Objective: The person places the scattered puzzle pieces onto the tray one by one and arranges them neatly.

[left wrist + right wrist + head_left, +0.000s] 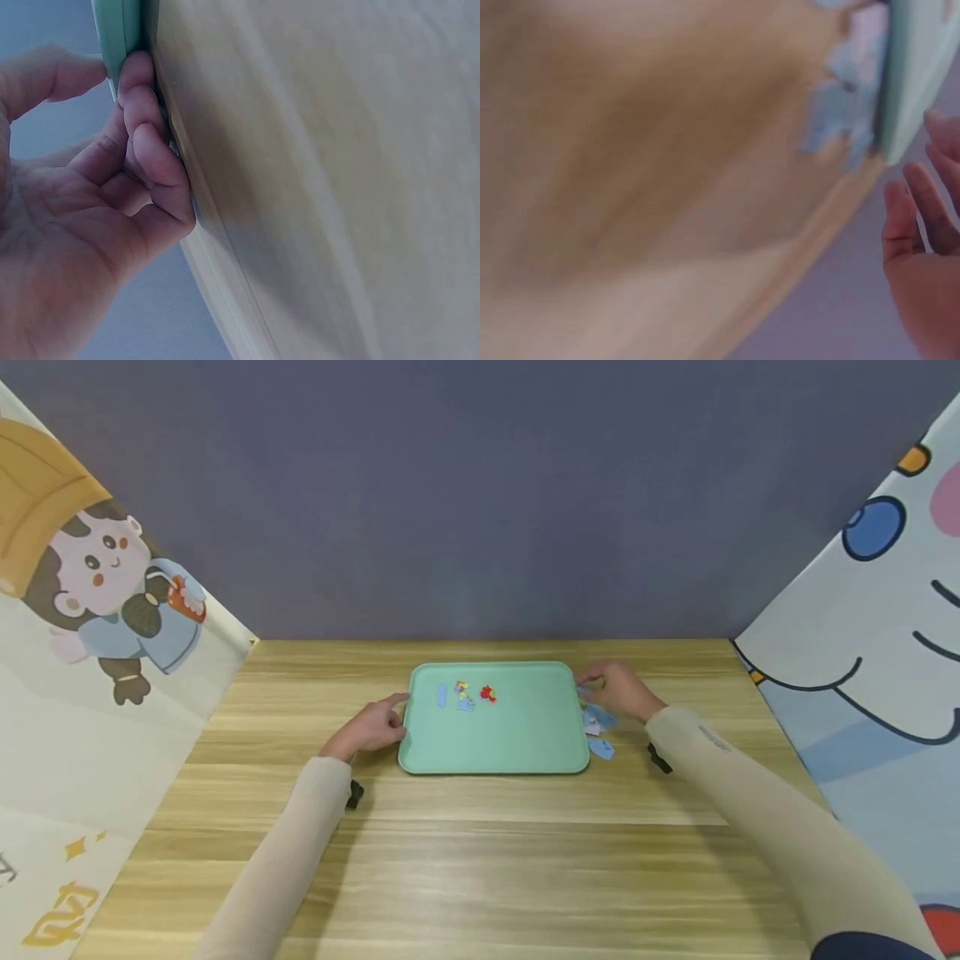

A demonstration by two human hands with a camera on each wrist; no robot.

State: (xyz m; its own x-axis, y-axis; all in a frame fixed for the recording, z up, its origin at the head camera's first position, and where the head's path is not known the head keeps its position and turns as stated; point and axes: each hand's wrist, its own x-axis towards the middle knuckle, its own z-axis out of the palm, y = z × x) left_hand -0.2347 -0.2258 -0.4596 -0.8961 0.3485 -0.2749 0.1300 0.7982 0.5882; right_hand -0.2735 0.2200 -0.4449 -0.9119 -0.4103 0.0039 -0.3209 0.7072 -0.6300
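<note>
A pale green tray [525, 735] lies on the wooden table, holding several small pieces: a light blue one [442, 695], a yellow-and-blue group [463, 697] and a red one [487, 693]. At the tray's left rim is my left hand [371, 727]; in the left wrist view its thumb and curled fingers [154, 161] grip that rim. My right hand [617, 691] is just beyond the right rim, above several flat blue jigsaw-like pieces [600, 718]. A bit of blue shows by its fingertips, but whether they pinch it is unclear. The right wrist view is blurred and cuts off part of this hand [930, 247].
Another blue piece [602, 748] lies by the tray's lower right corner. Behind the wooden table [480, 860] rises a dark grey-blue panel [480, 502]. Panels with cartoon prints stand at the left [45, 710] and right [885, 627].
</note>
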